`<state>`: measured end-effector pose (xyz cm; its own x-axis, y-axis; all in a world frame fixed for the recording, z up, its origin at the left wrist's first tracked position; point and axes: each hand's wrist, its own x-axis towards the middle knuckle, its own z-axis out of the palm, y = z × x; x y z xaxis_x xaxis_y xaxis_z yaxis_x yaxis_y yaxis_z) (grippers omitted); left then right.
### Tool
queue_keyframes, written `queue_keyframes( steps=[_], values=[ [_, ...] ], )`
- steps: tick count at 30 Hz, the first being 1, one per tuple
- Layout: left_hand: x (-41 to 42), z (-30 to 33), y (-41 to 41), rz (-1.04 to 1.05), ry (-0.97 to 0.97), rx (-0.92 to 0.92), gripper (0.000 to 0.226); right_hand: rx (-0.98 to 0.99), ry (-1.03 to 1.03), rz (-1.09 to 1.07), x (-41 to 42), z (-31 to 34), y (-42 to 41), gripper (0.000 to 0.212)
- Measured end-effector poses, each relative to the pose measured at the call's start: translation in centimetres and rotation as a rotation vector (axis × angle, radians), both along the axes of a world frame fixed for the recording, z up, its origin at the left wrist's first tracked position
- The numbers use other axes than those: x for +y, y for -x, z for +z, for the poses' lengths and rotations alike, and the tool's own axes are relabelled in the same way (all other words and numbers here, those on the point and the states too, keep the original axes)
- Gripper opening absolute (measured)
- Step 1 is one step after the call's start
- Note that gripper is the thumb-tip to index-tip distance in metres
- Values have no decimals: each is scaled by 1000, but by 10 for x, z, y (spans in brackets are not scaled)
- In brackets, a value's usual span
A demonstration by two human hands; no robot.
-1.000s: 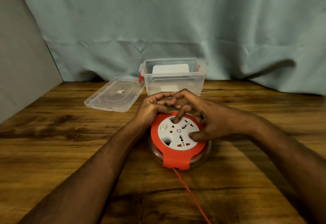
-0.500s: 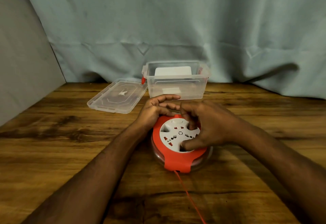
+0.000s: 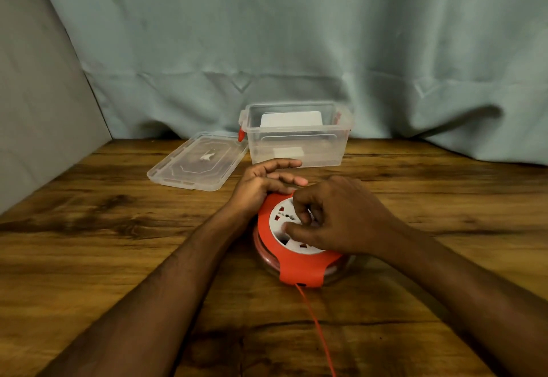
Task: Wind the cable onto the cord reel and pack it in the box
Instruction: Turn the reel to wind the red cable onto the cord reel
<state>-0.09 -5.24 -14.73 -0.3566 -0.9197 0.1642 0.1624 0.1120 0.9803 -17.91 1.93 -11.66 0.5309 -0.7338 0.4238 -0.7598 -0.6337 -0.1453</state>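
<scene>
Makeshift recording corner: wooden table (image 3: 89,258), draped cloth backdrop (image 3: 267,35), grey side panel (image 3: 35,109).

We have one head-worn view, looking forward and down across the worktop (image 3: 89,258) from close above both forearms; the curtain (image 3: 296,35) closes the far side, beyond the left grip (image 3: 261,181) and right grip (image 3: 335,216).

- A dark-grained wooden counter (image 3: 89,258) carries everything.
- The cord reel (image 3: 299,255) sits near its middle.
- The red cable (image 3: 317,329) trails from the reel toward the near edge.
- A clear box (image 3: 296,145) stands at the back.
- Its lid (image 3: 195,166) lies flat just left of the box.
</scene>
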Motion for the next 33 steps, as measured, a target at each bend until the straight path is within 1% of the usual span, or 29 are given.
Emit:
queue_keyframes(
  steps=[1,2,5,7,9,12,14,16,18,22,30,33],
  values=[
    [0,0,0,8,6,-4,57,-1,10,56,0,3,4,22],
    [0,0,-1,18,16,-14,57,-4,12,110,0,7,9,15],
    [2,2,1,40,65,-60,54,-1,-87,165,-2,14,24,41],
    [1,2,0,35,74,-69,55,31,-173,174,-4,17,28,55],
    [-2,-1,-2,15,72,-68,60,63,-254,161,-6,17,30,66],
    [-4,-4,-2,-6,89,-87,54,87,-343,113,-9,18,34,91],
    [-3,-2,-2,-9,86,-92,53,51,-390,111,-10,18,35,98],
    [-1,0,0,-15,76,-88,52,1,-437,109,-9,20,35,100],
    [0,0,1,-18,55,-70,52,-18,-446,97,-7,21,34,99],
    [-1,-1,0,-4,52,-40,56,-25,-377,48,-3,21,30,91],
    [-5,-2,0,2,43,-44,60,58,-273,6,-3,19,23,55],
    [-4,-1,-1,-8,38,-34,60,85,-237,13,-4,16,22,48]
  ],
)
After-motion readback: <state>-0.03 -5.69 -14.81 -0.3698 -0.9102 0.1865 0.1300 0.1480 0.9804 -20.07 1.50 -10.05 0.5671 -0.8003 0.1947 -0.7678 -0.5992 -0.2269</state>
